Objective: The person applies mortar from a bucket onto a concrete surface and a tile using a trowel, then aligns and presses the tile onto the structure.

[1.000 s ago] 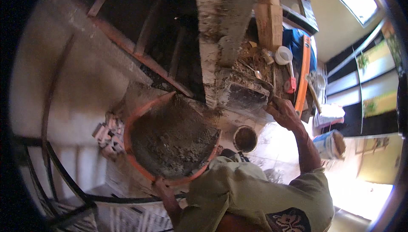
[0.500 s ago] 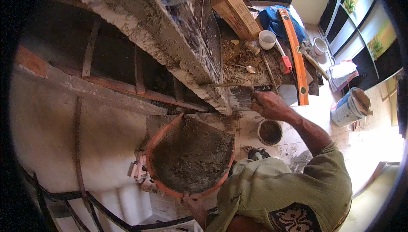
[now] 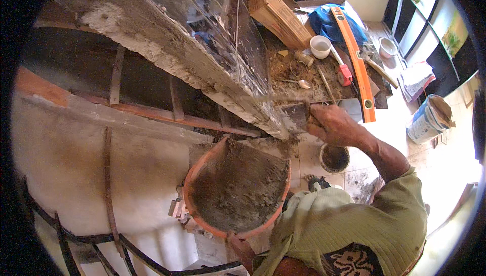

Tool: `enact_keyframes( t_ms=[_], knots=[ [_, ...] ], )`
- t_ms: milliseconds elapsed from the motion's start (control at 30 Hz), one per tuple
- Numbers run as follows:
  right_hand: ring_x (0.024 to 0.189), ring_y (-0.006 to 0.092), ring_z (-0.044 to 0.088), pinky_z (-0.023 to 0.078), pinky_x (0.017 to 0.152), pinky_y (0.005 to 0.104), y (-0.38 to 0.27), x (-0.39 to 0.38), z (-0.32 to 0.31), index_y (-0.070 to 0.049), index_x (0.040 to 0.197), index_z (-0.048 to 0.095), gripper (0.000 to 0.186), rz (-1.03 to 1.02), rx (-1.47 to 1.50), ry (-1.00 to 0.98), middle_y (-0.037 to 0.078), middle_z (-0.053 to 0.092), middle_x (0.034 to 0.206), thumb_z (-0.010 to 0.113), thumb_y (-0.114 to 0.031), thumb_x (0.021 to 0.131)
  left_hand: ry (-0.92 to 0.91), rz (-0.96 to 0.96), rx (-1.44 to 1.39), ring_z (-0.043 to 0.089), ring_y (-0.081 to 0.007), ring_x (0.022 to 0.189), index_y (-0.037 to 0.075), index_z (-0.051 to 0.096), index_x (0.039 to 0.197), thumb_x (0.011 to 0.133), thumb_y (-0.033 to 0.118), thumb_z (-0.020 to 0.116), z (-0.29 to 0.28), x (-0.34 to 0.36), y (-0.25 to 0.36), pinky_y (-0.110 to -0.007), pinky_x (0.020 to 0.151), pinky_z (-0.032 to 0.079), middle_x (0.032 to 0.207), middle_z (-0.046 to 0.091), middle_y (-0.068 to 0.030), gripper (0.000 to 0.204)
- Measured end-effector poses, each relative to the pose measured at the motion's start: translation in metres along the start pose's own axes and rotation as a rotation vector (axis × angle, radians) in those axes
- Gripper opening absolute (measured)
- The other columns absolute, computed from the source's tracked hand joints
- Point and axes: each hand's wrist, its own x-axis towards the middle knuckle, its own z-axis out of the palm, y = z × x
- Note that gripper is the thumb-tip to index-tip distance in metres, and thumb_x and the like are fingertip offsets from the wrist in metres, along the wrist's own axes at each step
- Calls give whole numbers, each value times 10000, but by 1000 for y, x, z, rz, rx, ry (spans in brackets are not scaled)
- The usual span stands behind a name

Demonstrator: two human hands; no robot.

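My left hand (image 3: 241,248) is closed on the near rim of an orange, rounded pan (image 3: 188,195), fingers partly hidden under it. Grey wet mortar (image 3: 240,190) fills much of the pan, which sits tilted below the ledge. My right hand (image 3: 331,123) is closed round the handle of what looks like a trowel (image 3: 292,113). Its flat, mortar-smeared blade meets the end of the rough, mortar-coated ledge edge (image 3: 243,96). The blade's outline is partly blurred.
An orange spirit level (image 3: 355,68), white cup (image 3: 320,47), spoon (image 3: 304,84), hammer (image 3: 382,71) and cardboard box (image 3: 283,18) lie on the dirty worktop. A bucket (image 3: 334,158) stands on the floor below. A sack (image 3: 430,119) is at right, black railing (image 3: 91,239) at lower left.
The whole view has shifted, so most things sit slightly farther right. My right hand stays by the ledge end with the trowel; my left keeps the pan's rim.
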Motion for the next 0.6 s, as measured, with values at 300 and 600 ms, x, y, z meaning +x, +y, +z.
enact_keyframes(
  t_ms=[300, 600],
  knots=[
    [754, 420, 558, 417, 679, 485, -24, 18, 5, 22, 874, 508, 267, 60, -66, -12, 215, 568, 775, 604, -226, 853, 95, -326, -259, 365, -149, 586, 63, 397, 759, 761, 77, 550, 47, 28, 22, -301, 509, 298, 701, 314, -7, 153],
    [774, 391, 564, 419, 696, 449, -81, 32, -26, 16, 959, 500, 238, 4, -120, 212, 212, 570, 786, 595, -184, 870, 123, -743, -536, 375, -148, 583, 62, 404, 763, 758, 76, 555, 53, 20, 6, -295, 514, 292, 698, 327, -7, 152]
  ],
)
